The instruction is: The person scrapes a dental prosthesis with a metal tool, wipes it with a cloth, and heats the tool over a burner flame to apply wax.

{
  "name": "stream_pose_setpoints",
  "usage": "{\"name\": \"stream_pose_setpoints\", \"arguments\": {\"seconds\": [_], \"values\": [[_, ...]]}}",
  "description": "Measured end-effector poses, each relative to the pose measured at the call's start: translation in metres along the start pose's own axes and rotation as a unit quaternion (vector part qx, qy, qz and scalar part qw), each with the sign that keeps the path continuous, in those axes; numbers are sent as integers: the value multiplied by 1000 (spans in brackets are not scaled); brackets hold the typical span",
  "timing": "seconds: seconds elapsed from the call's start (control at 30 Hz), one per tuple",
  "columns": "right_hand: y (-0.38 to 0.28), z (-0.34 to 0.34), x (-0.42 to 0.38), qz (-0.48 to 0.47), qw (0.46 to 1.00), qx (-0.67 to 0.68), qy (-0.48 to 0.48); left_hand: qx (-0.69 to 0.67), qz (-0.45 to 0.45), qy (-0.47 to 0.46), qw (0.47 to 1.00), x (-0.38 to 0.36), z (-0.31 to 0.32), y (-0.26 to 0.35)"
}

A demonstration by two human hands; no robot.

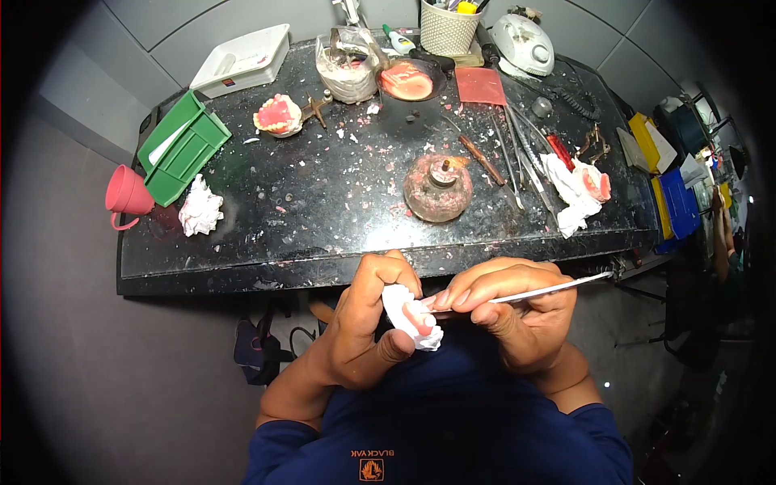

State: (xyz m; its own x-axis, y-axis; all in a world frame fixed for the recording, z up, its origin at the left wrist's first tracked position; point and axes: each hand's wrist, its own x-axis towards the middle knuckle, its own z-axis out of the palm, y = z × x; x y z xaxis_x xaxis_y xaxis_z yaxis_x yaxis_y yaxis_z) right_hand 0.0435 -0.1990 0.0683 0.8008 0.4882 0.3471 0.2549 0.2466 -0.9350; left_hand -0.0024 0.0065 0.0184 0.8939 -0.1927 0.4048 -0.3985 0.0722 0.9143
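Holding a small white plaster dental cast with pink wax [414, 318] in my left hand [364, 323], fingers curled tight around it, thumb pressed on its lower edge. My right hand [517, 311] pinches a thin metal wax knife [550, 289], fingers closed on the handle, its tip touching the pink part of the cast. Both hands sit below the near edge of the black speckled worktable [339, 218], in front of my blue shirt.

Containers: round glass spirit burner [437, 187] at table centre, small flame at the wick. Black bowl [410, 79] at the back holds pink wax. Clear plastic bag [347, 69] beside it holds pale powdery stuff. White woven basket [447, 28] holds tools, I can't tell which. Green plastic bin [182, 145] on the left has a white strip in it. White rectangular tray [242, 58] behind it, contents unclear. Pink cup [125, 194] hangs off the left edge.

Crumpled white tissue [200, 208] lies near the green bin. Second pink denture model [279, 115] sits at back left.
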Motion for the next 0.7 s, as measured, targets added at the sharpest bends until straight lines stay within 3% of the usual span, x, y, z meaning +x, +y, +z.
{"name": "stream_pose_setpoints", "arguments": {"seconds": [0.7], "values": [[-2, -2, 1, -3, 1000, -22, -11, -18, -30, -14, 999, -1, -1, 3]]}}
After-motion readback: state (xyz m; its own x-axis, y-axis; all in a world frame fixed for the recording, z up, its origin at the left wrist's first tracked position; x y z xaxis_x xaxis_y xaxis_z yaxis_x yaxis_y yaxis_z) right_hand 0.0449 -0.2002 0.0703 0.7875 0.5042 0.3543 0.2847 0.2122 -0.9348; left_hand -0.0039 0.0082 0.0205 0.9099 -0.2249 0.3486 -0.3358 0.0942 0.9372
